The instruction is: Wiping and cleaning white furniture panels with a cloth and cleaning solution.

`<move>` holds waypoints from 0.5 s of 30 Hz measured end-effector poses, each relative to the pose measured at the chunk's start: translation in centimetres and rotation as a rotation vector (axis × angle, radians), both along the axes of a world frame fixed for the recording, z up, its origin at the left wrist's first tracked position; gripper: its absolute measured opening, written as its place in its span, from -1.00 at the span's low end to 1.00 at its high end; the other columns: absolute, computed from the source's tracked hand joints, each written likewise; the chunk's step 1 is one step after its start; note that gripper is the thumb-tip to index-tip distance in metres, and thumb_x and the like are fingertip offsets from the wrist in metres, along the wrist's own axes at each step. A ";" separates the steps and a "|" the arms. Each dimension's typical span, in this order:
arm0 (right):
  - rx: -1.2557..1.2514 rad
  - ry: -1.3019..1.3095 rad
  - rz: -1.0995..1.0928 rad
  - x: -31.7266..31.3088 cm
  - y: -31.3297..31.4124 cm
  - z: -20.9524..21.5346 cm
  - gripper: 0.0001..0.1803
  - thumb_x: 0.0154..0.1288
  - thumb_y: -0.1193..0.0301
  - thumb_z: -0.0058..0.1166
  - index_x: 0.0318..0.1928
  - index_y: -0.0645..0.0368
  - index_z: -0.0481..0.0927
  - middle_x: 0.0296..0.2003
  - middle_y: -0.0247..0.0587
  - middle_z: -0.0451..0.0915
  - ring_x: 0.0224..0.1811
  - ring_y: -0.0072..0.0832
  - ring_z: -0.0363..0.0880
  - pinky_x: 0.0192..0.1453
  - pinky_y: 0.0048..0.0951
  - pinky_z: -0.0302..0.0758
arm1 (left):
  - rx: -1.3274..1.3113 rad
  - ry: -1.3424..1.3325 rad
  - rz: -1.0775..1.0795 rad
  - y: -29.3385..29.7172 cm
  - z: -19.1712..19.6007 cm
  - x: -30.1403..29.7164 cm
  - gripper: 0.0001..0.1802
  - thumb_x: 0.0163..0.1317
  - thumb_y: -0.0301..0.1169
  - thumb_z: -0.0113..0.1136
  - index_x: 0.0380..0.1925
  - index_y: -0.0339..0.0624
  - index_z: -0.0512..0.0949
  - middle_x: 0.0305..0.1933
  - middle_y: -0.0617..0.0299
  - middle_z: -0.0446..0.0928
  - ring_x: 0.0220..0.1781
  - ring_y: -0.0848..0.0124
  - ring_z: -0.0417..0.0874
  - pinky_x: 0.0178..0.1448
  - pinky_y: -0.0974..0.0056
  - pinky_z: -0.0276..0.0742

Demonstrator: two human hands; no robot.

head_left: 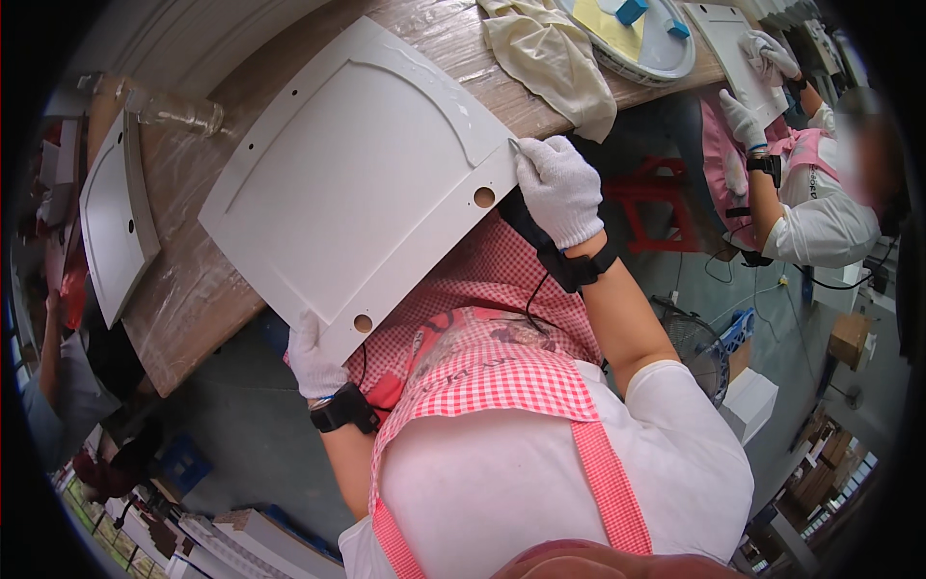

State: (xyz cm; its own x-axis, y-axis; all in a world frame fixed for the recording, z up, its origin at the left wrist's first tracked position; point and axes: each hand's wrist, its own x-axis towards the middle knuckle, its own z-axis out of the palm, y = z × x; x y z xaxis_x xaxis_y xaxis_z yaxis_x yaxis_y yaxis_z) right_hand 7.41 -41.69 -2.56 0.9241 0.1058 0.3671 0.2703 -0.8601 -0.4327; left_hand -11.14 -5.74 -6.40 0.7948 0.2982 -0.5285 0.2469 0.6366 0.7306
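Note:
A white cabinet door panel (357,174) with a recessed arched centre and two round holes near its lower edge lies tilted across the edge of a wooden workbench (193,280). My left hand (311,359), in a white knit glove, grips the panel's lower corner from beneath. My right hand (559,188), also gloved, is closed on the panel's right corner, with what looks like a small piece of abrasive pinched against the edge. Both wrists wear black bands. I wear a red checked apron.
A second white panel (111,217) lies at the bench's left end beside a clear plastic bottle (178,111). A cream cloth (550,58) and a round tray (641,39) lie at the back. At the right another person (815,207) in gloves handles a panel (738,53).

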 end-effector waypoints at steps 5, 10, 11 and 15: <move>0.020 0.017 0.033 -0.1 0.3 0.5 -0.81 0.28 0.42 0.28 -0.09 0.07 0.75 -0.38 -0.17 0.62 -0.36 -0.19 0.66 -0.30 -0.27 0.58 | -0.025 -0.013 -0.037 -0.3 0.6 0.5 -0.48 0.58 -0.26 0.02 0.39 -0.36 0.35 0.32 -0.02 0.54 0.28 0.13 0.63 0.35 0.05 0.58; -0.013 0.027 0.036 -0.4 0.4 0.9 -0.82 0.28 0.41 0.28 -0.11 0.07 0.75 -0.40 -0.18 0.60 -0.37 -0.19 0.66 -0.31 -0.26 0.58 | -0.006 -0.008 -0.043 0.2 -0.2 0.0 -0.47 0.57 -0.24 0.03 0.38 -0.37 0.35 0.31 -0.01 0.54 0.27 0.13 0.64 0.34 0.06 0.59; -0.010 0.032 0.054 -0.5 0.5 1.0 -0.83 0.27 0.42 0.28 -0.13 0.08 0.75 -0.40 -0.18 0.60 -0.37 -0.19 0.66 -0.31 -0.26 0.58 | -0.004 -0.004 -0.035 0.2 -0.3 -0.1 -0.47 0.57 -0.24 0.03 0.38 -0.37 0.36 0.31 -0.02 0.54 0.27 0.13 0.64 0.34 0.06 0.59; -0.004 0.002 0.032 0.0 0.0 0.6 -0.78 0.30 0.36 0.21 -0.06 0.03 0.73 -0.38 -0.17 0.58 -0.38 -0.16 0.65 -0.34 -0.18 0.57 | -0.007 -0.022 -0.046 0.0 0.0 0.1 -0.47 0.58 -0.24 0.02 0.38 -0.38 0.36 0.31 -0.02 0.54 0.28 0.13 0.64 0.35 0.05 0.59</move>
State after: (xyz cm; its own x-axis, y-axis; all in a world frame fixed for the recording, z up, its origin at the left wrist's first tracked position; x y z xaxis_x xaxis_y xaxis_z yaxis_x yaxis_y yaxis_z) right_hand 7.37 -41.71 -1.96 0.9209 0.1372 0.3649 0.2972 -0.8528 -0.4294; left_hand -11.07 -5.70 -6.36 0.8190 0.2580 -0.5125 0.2596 0.6300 0.7319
